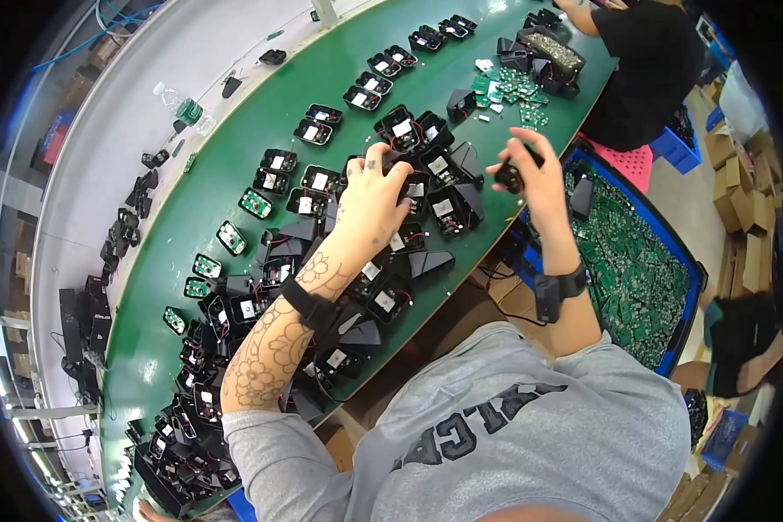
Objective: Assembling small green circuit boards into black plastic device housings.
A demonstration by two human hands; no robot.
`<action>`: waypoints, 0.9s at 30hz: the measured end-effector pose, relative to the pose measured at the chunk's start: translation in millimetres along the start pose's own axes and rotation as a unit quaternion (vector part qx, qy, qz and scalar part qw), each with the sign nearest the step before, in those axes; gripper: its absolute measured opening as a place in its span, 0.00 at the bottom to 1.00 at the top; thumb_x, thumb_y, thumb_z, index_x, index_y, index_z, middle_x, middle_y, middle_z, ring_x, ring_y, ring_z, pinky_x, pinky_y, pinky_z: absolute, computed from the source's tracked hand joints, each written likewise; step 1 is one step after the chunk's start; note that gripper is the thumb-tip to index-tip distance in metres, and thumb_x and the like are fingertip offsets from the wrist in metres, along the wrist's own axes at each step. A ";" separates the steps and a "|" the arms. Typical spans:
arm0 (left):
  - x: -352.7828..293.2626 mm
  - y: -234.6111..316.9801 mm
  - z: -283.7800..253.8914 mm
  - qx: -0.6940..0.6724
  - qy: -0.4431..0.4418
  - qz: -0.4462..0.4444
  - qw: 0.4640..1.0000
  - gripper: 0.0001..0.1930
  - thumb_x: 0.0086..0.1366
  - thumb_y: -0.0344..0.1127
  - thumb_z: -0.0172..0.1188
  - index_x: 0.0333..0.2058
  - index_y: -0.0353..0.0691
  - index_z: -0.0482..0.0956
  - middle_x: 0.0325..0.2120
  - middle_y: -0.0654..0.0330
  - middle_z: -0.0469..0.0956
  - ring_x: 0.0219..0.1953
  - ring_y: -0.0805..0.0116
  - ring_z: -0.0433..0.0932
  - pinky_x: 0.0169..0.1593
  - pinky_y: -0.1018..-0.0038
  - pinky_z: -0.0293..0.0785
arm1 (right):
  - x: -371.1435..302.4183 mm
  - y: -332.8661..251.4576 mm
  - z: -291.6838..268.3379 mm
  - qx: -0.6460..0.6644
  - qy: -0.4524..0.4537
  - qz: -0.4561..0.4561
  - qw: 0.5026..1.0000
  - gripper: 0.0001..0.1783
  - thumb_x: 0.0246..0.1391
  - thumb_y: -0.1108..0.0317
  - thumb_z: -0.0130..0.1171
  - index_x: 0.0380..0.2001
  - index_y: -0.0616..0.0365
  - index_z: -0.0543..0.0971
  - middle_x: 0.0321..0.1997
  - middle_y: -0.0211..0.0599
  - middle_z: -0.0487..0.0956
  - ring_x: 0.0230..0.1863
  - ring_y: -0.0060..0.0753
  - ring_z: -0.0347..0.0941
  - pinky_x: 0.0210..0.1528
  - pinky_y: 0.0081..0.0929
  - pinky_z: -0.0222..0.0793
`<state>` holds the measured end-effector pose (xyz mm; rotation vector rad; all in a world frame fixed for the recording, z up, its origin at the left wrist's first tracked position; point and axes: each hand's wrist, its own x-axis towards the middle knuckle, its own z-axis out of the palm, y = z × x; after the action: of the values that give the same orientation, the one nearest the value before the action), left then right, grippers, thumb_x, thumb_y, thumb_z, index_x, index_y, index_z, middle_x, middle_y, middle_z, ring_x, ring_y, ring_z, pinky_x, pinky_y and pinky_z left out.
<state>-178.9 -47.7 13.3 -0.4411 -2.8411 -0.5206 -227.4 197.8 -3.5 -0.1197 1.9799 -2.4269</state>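
Note:
My left hand (373,193) is over a cluster of black plastic housings, its fingers spread and slightly bent. It reaches among them, and its fingertips partly hide what lies beneath. Off the table's near edge, my right hand (538,178) is raised and closed around a small black plastic piece (508,179), mostly covered by the fingers. Close to my left hand, open black housings (446,211) hold white-labelled parts with thin red and black wires. Farther left stand housings with green circuit boards showing, such as one board (255,204).
Loose green circuit boards (515,89) lie at the table's far right. A blue-rimmed bin (689,300) heaped with green boards stands at my right. Beyond it are a pink stool (622,161) and another person (648,70) in black. A plastic bottle (183,109) lies on the far ledge.

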 end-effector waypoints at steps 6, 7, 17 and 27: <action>-9.3 10.6 -14.0 0.132 0.036 0.022 0.990 0.32 0.58 0.52 0.61 0.57 0.41 0.65 0.56 0.50 0.67 0.59 0.47 0.61 0.57 0.59 0.64 | -6.0 -7.0 -19.6 0.049 -0.036 -0.040 0.997 0.17 0.66 0.62 0.45 0.50 0.61 0.69 0.39 0.40 0.77 0.47 0.40 0.77 0.45 0.31 0.75; -8.4 23.5 -24.7 0.051 0.065 0.045 0.996 0.33 0.61 0.48 0.61 0.59 0.36 0.63 0.54 0.48 0.68 0.57 0.50 0.66 0.55 0.61 0.66 | -15.8 -12.8 -12.8 0.033 -0.059 -0.064 0.996 0.16 0.66 0.63 0.44 0.50 0.62 0.69 0.39 0.41 0.77 0.49 0.41 0.76 0.49 0.32 0.74; -82.9 113.6 -74.3 -0.730 -0.058 -0.323 0.600 0.32 0.70 0.45 0.49 0.68 0.51 0.47 0.48 0.52 0.71 0.48 0.59 0.77 0.41 0.68 0.83 | -22.3 -35.1 27.2 -0.132 -0.328 -0.253 0.901 0.28 0.58 0.48 0.53 0.50 0.63 0.76 0.55 0.47 0.75 0.60 0.40 0.68 0.62 0.36 0.59; -151.5 102.5 -39.5 -0.741 0.159 -0.292 0.583 0.36 0.69 0.59 0.42 0.65 0.38 0.52 0.36 0.51 0.76 0.27 0.61 0.82 0.18 0.80 0.76 | 145.9 20.9 -127.2 -0.515 -0.154 -0.192 0.821 0.20 0.46 0.64 0.65 0.45 0.57 0.79 0.54 0.40 0.75 0.56 0.42 0.68 0.61 0.35 0.61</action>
<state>2.1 -9.1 40.9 0.4313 -1.3923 -2.6588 -381.8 310.1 -41.3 -0.8998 2.9878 -1.0011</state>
